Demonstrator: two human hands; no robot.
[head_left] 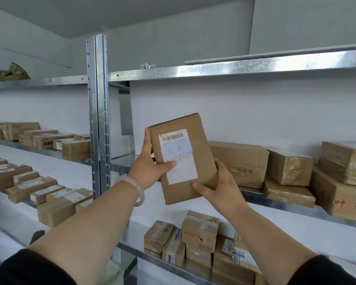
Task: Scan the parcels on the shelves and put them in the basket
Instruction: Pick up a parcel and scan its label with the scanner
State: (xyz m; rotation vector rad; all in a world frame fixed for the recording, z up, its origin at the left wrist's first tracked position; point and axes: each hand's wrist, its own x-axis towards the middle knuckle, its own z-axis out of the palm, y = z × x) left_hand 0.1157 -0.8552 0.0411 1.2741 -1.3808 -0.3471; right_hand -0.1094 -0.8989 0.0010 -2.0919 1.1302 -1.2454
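Observation:
A flat brown cardboard parcel [201, 136] with a white barcode label facing me is held up in front of the middle shelf, tilted slightly. My left hand [152, 167] grips its left edge, thumb lying across the label. My right hand [216, 188] grips its lower right corner, fingers curled behind it. No scanner or basket shows in the head view.
A metal upright [99, 112] divides two shelf bays. Brown parcels [243, 161] sit on the right middle shelf [288, 204], several more parcels [199, 229] on the shelf below, and rows of small boxes [41, 138] fill the left shelves. A green cloth [6, 74] lies top left.

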